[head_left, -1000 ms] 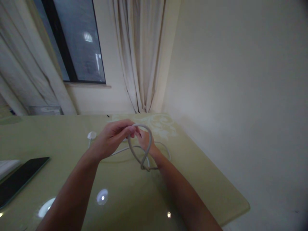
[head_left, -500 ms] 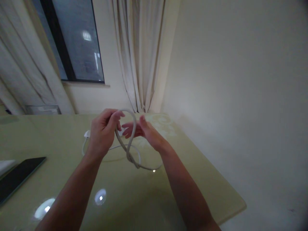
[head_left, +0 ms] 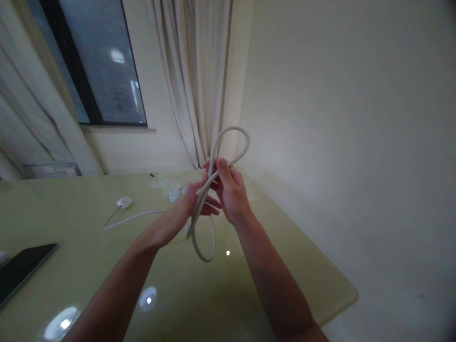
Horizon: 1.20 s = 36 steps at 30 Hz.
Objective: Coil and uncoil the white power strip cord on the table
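Note:
A pale cable [head_left: 231,129] is bent into loops in front of me, above the table. My right hand [head_left: 231,194] pinches it between thumb and fingers, with one loop standing up above the grip. My left hand [head_left: 187,202] is beside the lower strands, its fingers stretched out behind them and its thumb raised on the near side. Below the hands another loop hangs down. On the table to the left, a thin white cord [head_left: 137,216] runs to a small white plug-like piece [head_left: 124,202]. Just behind my left hand lies a white round piece [head_left: 174,194], partly hidden.
The glossy greenish table [head_left: 278,266] ends at a plain wall [head_left: 338,142] on the right. A dark flat panel [head_left: 24,270] lies at the left edge. Behind the table are curtains [head_left: 192,71] and a dark window [head_left: 103,61]. A tiny dark object [head_left: 152,175] is near the far edge.
My right hand has closed on the cable, and a loop now rises above it. My left hand has moved right, and its fingers have opened from their grip. The view has shifted slightly right.

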Each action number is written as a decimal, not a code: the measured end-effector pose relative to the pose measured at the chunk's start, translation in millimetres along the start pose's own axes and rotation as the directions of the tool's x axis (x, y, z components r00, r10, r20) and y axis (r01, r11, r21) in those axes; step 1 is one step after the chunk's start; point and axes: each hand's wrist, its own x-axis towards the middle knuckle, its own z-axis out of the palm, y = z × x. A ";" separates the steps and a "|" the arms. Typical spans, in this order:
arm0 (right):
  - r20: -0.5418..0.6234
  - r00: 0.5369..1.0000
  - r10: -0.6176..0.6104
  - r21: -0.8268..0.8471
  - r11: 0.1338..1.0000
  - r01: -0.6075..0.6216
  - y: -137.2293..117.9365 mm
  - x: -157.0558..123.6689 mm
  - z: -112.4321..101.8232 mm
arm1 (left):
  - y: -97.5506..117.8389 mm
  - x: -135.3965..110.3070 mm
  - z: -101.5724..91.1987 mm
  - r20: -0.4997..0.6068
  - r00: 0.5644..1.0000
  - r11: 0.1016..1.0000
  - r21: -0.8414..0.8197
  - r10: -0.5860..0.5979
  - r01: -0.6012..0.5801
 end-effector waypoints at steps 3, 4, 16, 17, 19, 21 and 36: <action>-0.245 0.956 -0.163 -0.003 0.986 0.168 -10.3 4.3 -5.2 | -6.8 0.3 12.1 0.278 0.955 0.993 0.091 -0.104 0.081; -0.314 0.925 -0.213 -0.019 0.976 0.218 -14.0 5.6 -7.5 | -9.4 0.8 13.3 0.315 0.940 0.984 0.154 -0.134 0.088; -0.639 0.521 -0.566 -0.294 0.806 0.515 -40.9 12.9 -71.6 | -18.0 9.1 -45.5 -0.217 0.963 0.700 0.712 0.159 0.045; -0.655 0.546 -0.523 -0.262 0.835 0.484 -39.8 14.3 -72.1 | -13.0 7.4 -47.6 -0.290 0.934 0.717 0.695 0.209 0.056; -0.649 0.639 -0.414 -0.174 0.898 0.404 -36.9 16.3 -67.4 | -1.3 2.6 -46.8 -0.415 0.866 0.770 0.636 0.281 0.055; -0.553 0.775 -0.307 -0.112 0.949 0.296 -33.0 16.4 -56.1 | 11.0 -3.7 -40.6 -0.466 0.830 0.828 0.560 0.308 0.007; -0.317 0.899 -0.301 0.052 0.941 0.333 -29.0 -1.0 -6.5 | -31.2 15.4 10.5 0.201 0.978 0.954 0.298 -0.058 -0.005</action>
